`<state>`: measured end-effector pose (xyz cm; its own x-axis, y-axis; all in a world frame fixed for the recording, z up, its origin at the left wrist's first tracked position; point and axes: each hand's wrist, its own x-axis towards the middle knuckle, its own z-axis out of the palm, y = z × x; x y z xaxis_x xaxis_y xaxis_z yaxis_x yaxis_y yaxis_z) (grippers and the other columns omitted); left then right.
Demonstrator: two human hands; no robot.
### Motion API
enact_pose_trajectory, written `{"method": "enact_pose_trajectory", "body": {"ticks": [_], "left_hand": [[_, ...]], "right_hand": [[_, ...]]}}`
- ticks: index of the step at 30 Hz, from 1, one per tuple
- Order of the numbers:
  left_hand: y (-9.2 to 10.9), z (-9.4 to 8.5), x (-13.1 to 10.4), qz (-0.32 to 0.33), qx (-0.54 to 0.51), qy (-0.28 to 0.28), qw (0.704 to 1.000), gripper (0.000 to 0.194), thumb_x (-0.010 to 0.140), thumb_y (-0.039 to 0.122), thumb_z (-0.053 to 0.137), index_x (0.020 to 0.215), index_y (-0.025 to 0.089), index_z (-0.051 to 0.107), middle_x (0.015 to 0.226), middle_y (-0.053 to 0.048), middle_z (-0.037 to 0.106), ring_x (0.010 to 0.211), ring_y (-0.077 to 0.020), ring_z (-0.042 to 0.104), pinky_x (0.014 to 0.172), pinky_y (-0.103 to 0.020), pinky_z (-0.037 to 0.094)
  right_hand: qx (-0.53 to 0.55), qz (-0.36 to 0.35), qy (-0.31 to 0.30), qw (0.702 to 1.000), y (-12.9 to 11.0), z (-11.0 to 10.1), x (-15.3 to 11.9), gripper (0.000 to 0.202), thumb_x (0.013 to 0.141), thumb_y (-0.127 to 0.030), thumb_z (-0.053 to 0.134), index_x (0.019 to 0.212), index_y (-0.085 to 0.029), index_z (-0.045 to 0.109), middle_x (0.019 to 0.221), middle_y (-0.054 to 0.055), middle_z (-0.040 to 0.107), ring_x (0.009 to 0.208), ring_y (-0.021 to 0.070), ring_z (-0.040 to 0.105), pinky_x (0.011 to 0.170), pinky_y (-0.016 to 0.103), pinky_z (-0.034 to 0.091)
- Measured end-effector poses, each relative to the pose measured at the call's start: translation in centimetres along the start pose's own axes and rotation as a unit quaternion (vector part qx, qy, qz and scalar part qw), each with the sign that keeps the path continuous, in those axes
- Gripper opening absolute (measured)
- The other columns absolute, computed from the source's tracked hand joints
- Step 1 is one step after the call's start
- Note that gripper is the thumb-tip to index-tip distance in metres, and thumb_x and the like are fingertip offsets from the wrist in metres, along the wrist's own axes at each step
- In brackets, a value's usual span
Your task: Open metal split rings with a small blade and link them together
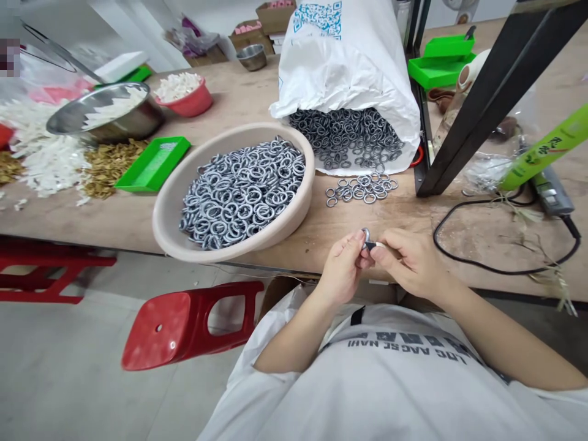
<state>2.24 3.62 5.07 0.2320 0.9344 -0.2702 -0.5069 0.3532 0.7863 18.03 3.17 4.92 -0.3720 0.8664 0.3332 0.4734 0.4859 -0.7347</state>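
Observation:
At the table's front edge my left hand point(342, 269) is closed, pinching a grey ring point(366, 236) between thumb and fingertips. My right hand point(411, 260) is closed on a small tool with a dark tip point(370, 245), which meets the ring; most of the tool is hidden by the fingers, so its kind is unclear. Just beyond the hands lies a loose group of grey rings point(362, 188). To their left a cream basin point(168, 214) holds a heap of such rings. Behind, a white sack point(344, 73) lies on its side with rings at its open mouth.
A black metal post point(482, 98) rises on the right, near a looped black cable point(441, 245) and a green tube-shaped package point(546, 147). Leftward are a green tray point(154, 164), a steel bowl point(114, 125) and a red bowl point(193, 104). A red stool point(160, 331) stands below.

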Motion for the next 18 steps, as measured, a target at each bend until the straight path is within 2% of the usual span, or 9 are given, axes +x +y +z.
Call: {"method": "enact_pose_trajectory", "body": {"ticks": [6, 11, 13, 16, 18], "left_hand": [[-0.2, -0.4, -0.1, -0.018, -0.011, -0.021, 1.0, 0.044, 0.075, 0.046, 0.077, 0.063, 0.015, 0.049, 0.055, 0.006, 0.039, 0.049, -0.0036, 0.032, 0.05, -0.017, 0.03], [-0.4, -0.8, -0.1, -0.022, -0.013, -0.042, 0.999, 0.041, 0.08, 0.045, 0.073, 0.066, 0.016, 0.049, 0.055, 0.006, 0.039, 0.049, -0.0048, 0.03, 0.051, -0.019, 0.028], [-0.6, -1.0, -0.4, -0.013, 0.0, -0.084, 0.996, 0.042, 0.085, 0.046, 0.068, 0.063, 0.016, 0.048, 0.053, 0.005, 0.039, 0.05, -0.0062, 0.032, 0.054, -0.021, 0.031], [-0.8, -1.5, -0.8, -0.002, 0.03, -0.166, 0.986, 0.047, 0.092, 0.048, 0.058, 0.059, 0.017, 0.047, 0.05, 0.003, 0.04, 0.053, -0.0091, 0.039, 0.064, -0.026, 0.039], [-0.8, -2.2, -0.8, 0.001, 0.042, -0.166, 0.985, 0.046, 0.092, 0.048, 0.058, 0.06, 0.016, 0.051, 0.052, 0.001, 0.046, 0.055, -0.0101, 0.044, 0.067, -0.027, 0.041]], "right_hand": [[-0.018, -0.01, 0.014, 1.0, 0.0, 0.2, 0.0, 0.03, 0.098, -0.039, 0.052, 0.08, -0.018, 0.061, 0.07, 0.0, 0.056, 0.063, 0.0122, 0.049, 0.061, 0.028, 0.031], [-0.012, -0.001, -0.005, 1.0, 0.3, 0.4, 0.1, 0.032, 0.099, -0.041, 0.051, 0.077, -0.019, 0.059, 0.069, 0.0, 0.056, 0.063, 0.0123, 0.049, 0.061, 0.028, 0.031], [0.0, 0.037, -0.006, 0.999, 1.1, 0.8, 0.3, 0.037, 0.099, -0.045, 0.049, 0.074, -0.019, 0.056, 0.065, -0.001, 0.054, 0.061, 0.012, 0.048, 0.06, 0.027, 0.031], [0.027, 0.124, 0.027, 0.992, 3.1, 1.4, 1.2, 0.046, 0.099, -0.053, 0.043, 0.07, -0.02, 0.051, 0.062, -0.002, 0.05, 0.06, 0.0122, 0.047, 0.058, 0.027, 0.031], [0.038, 0.144, 0.048, 0.988, 4.3, 1.4, 2.2, 0.047, 0.1, -0.057, 0.039, 0.073, -0.02, 0.053, 0.066, -0.001, 0.053, 0.063, 0.0135, 0.05, 0.059, 0.027, 0.032]]}}
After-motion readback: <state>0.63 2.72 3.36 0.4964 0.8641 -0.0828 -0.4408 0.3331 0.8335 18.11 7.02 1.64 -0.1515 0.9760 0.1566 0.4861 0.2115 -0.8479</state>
